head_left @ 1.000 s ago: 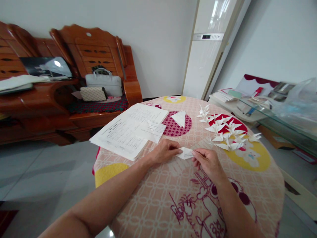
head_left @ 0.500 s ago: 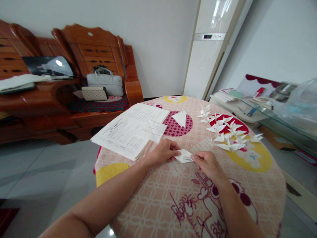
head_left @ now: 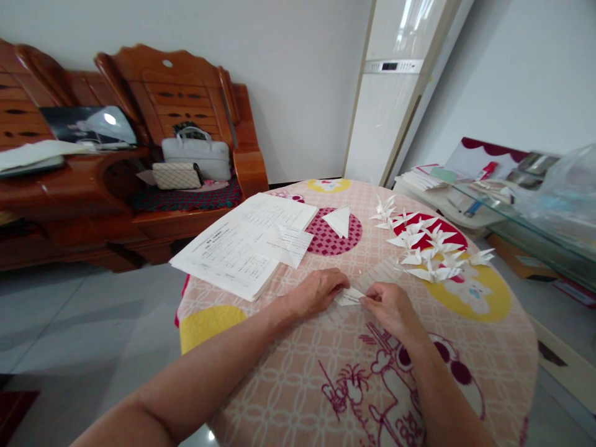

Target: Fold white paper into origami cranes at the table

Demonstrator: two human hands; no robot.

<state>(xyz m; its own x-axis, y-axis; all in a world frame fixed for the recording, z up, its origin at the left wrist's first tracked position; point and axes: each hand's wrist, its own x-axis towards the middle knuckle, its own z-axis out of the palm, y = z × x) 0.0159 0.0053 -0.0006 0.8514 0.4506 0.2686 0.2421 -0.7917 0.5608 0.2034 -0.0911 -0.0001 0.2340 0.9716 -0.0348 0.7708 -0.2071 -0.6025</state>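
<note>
A small folded paper (head_left: 350,298) is over the worktop (head_left: 279,372), its right corner pinched in the right hand (head_left: 388,307). The left hand (head_left: 321,290) curls over its left end, whether gripping I cannot tell; paper cranes (head_left: 435,272) lie beyond, rightward.

Small, white folded paper (head_left: 349,299), dark-printed, between left hand (head_left: 321,290) and right hand (head_left: 390,305)

Carved wooden seats (head_left: 167,81) stand on a glossy grey tiled floor (head_left: 102,310) before a pale wall (head_left: 298,93).
</note>
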